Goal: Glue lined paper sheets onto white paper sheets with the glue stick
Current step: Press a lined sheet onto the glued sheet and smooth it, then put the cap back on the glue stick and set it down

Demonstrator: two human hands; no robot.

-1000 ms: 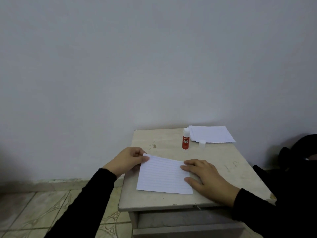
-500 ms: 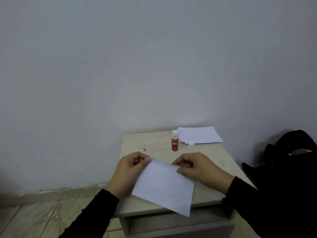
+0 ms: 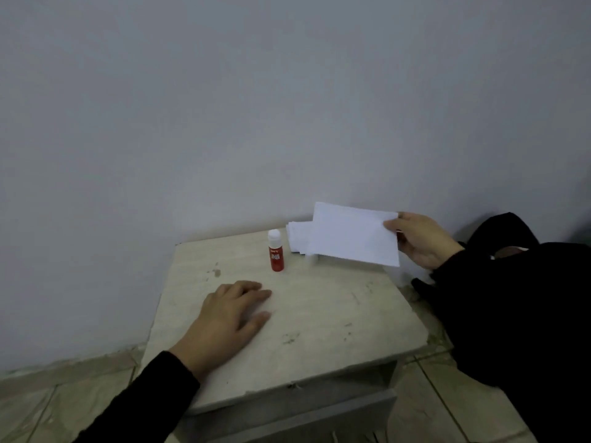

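Note:
My right hand [image 3: 419,239] grips a paper sheet [image 3: 351,238] by its right edge and holds it in the air over the far right of the small table [image 3: 319,314]. The side facing me looks plain white. Behind it, a stack of paper sheets [image 3: 297,236] lies at the table's back edge, mostly hidden by the held sheet. A red glue stick [image 3: 275,250] with a white top stands upright left of the stack. My left hand [image 3: 230,318] lies flat on the tabletop, fingers spread, holding nothing.
The pale table stands against a plain wall, with a drawer front [image 3: 303,420] below its near edge. A dark bag or cloth [image 3: 511,298] sits on the floor to the right. Tiled floor [image 3: 48,401] runs along the left.
Both hands held the lined sheet at the table's front. Now my right hand alone has carried it up to the back right over the stack, and my left hand has dropped flat onto the table.

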